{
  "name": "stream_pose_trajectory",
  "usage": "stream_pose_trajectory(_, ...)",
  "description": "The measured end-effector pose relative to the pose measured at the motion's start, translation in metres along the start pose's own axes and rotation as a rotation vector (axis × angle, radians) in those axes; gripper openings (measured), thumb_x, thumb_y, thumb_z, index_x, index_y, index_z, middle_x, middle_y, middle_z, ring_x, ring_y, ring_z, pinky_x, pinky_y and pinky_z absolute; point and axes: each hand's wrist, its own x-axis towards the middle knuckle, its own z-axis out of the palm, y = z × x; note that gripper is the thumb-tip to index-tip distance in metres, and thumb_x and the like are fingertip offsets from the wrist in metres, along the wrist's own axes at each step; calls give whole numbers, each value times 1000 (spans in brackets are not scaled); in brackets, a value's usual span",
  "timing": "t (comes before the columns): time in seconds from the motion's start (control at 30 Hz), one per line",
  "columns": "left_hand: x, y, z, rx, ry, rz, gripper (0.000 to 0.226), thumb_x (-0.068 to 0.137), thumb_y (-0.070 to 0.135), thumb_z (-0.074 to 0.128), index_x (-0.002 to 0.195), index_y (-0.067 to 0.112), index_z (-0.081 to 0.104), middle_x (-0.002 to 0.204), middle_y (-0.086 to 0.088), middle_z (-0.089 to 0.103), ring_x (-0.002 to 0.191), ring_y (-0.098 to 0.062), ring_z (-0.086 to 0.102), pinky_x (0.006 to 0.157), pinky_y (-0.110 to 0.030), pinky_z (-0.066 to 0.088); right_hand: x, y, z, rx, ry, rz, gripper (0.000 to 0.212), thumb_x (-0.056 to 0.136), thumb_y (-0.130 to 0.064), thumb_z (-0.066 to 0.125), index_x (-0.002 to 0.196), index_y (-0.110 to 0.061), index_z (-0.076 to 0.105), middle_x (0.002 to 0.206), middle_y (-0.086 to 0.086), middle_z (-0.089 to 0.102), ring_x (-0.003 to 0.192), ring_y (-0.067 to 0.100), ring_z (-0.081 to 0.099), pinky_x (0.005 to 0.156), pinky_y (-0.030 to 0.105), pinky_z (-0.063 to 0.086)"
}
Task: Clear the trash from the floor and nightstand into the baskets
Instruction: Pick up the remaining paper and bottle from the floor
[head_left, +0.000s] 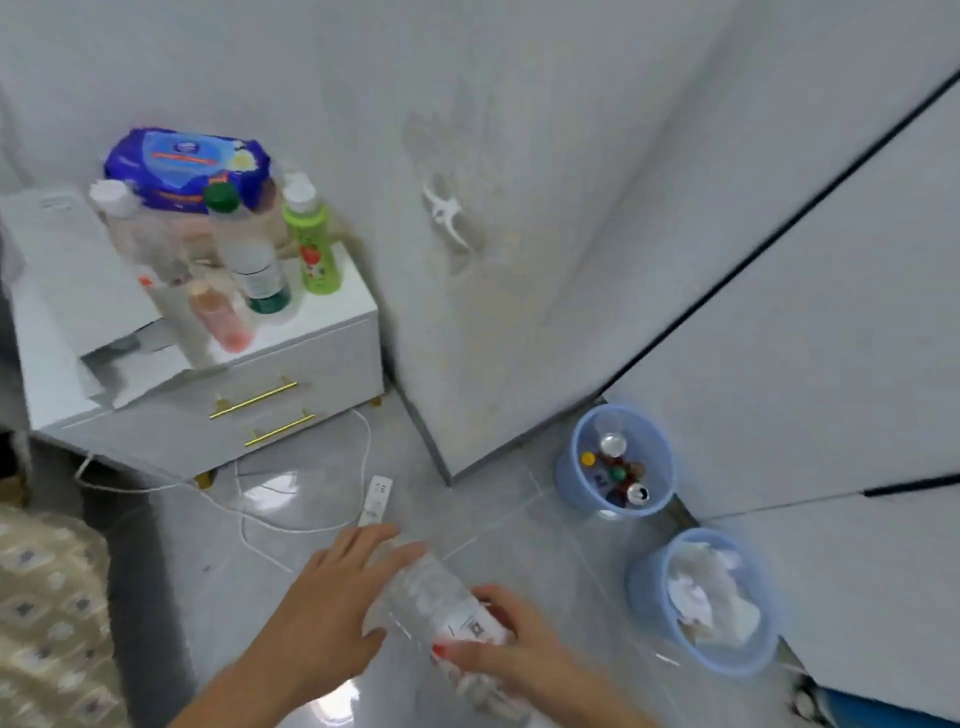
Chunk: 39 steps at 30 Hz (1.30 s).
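Low in view, above glossy grey floor tile (291, 571): a clear, crinkled plastic bottle (431, 597), soft-walled and dented, white label with a dark square code near its lower end, red band beside it. Held between both hands over the floor, tilted, upper end toward the left hand. Left hand (332, 597) curled round the bottle's upper part, fingers spread along its side. Right hand (514, 644) clamped on the labelled lower part, thumb on top, red polish on the nail.

To the left edge, a beige quilted fabric (47, 613) with a small repeated diamond pattern.

Just beyond the hands, a white power strip (376, 499) flat on the tile, thin white cord (291, 525) looping away toward the nightstand.

To the right, two round pale-blue plastic baskets against a white cabinet. Nearer basket (644, 587) heaped with crumpled white tissue (706, 597). Farther basket (571, 467) holding bottles and a drink can (638, 493), caps yellow and green.

Farther left, a white nightstand (332, 343), smooth glossy drawer fronts, two slim gold bar handles, gold feet. On top, upright bottles crowded together: a green one (314, 244) with white cap, a clear one (249, 244) with dark green cap, a pinkish one (218, 312), another white-capped one at the back left. Behind them, a soft blue wipes pack (187, 166). White boxy shapes on the left part, blurred.

Behind, a dull white wall (519, 130), scuffed and stained.
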Motion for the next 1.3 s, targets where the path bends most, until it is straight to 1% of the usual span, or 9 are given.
stream_pose_trajectory(0.17,83,109,20,-55,17,78,76,87,44,70,149,52,26,142,26,26,130,-1,37,104,-24,42,-41,54,-139,177,51,49,58,68,-38,92,120,-33,68,114,-6,74,104,13,72,84,28,59)
stream_pose_trajectory(0.3,151,190,54,-127,78,-7,67,94,38,62,149,44,26,137,19,32,120,-6,48,90,-26,50,-17,106,-243,304,493,117,48,74,-33,90,112,-27,62,110,-1,67,91,21,71,62,40,64)
stream_pose_trajectory(0.4,193,229,84,-134,59,-14,62,97,38,56,150,44,23,134,21,34,115,-2,48,80,-19,47,50,135,-315,218,673,64,47,78,-36,86,114,-24,57,109,3,67,91,22,70,73,51,63)
stream_pose_trajectory(0.53,231,243,117,-140,11,-37,56,100,39,52,148,44,25,135,23,36,121,2,46,79,-16,45,152,163,-364,-40,728,104,59,84,-38,77,131,-13,52,126,13,51,93,25,57,85,36,51)
stream_pose_trajectory(0.73,246,203,144,-155,-1,-119,52,100,38,51,145,47,25,129,26,38,119,1,47,88,-21,52,256,199,-371,-424,688,78,61,92,-32,69,143,-10,45,133,20,46,114,40,55,102,41,42)
stream_pose_trajectory(0.83,234,182,148,-152,12,-160,50,99,37,52,143,47,29,126,28,41,116,3,49,87,-23,53,260,206,-365,-470,742,38,47,91,-26,64,132,-7,53,124,21,54,111,40,54,100,43,41)
stream_pose_trajectory(0.93,216,177,134,-167,5,-197,48,99,37,54,141,47,33,124,28,43,115,6,50,83,-19,52,228,200,-345,-463,774,-12,35,85,-26,55,116,-10,59,119,16,60,110,37,54,92,44,46)
stream_pose_trajectory(1.03,198,185,102,-166,23,-219,44,99,37,52,139,47,34,124,29,41,117,11,46,86,-18,51,170,170,-311,-314,734,-143,37,84,-11,72,119,-16,63,127,7,58,117,29,53,94,38,48)
stream_pose_trajectory(1.3,108,195,-49,-153,175,-304,32,98,37,48,130,36,48,120,16,54,114,-3,50,91,-27,48,49,37,-206,-236,384,-292,53,76,2,80,92,-47,67,85,-23,72,81,-1,69,73,24,53)
